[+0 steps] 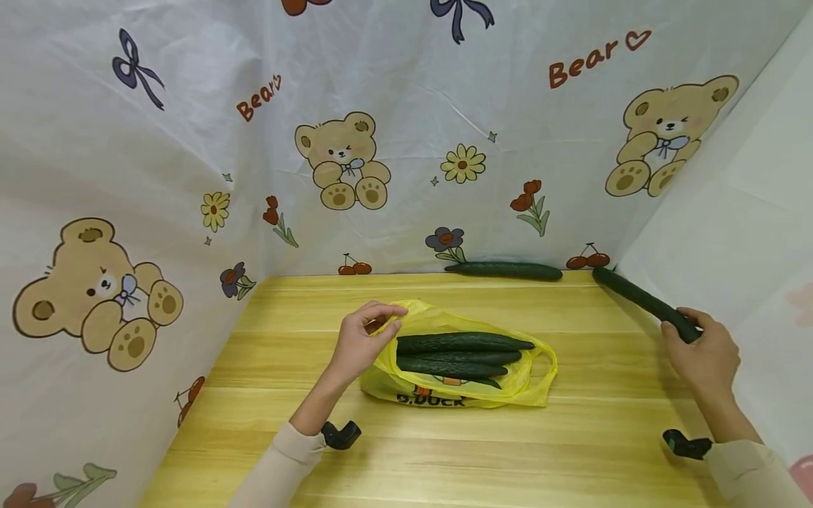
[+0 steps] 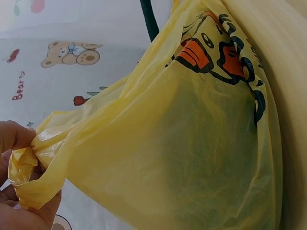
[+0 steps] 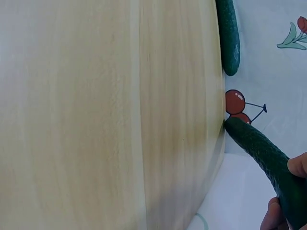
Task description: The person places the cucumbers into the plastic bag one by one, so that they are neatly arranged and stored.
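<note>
My left hand [image 1: 362,339] pinches the gathered left end of a yellow plastic bag [image 1: 540,391] and lifts it. Several dark green cucumbers [image 1: 464,343] lie in the bag, showing through its open mouth. In the left wrist view the bag [image 2: 120,163] stretches from my fingers, a printed duck on its side. Over at the right, my right hand [image 1: 705,353] grips one cucumber [image 1: 648,302] by its near end. Its far tip points at the table's back right corner, as the right wrist view also shows of this cucumber [image 3: 261,148].
Another cucumber [image 1: 508,270] lies along the back edge of the wooden table [image 1: 444,458], against the bear-printed sheet [image 1: 406,233]. White sheeting [image 1: 730,233] rises close on the right side. Dark camera mounts [image 1: 341,435] sit at both wrists.
</note>
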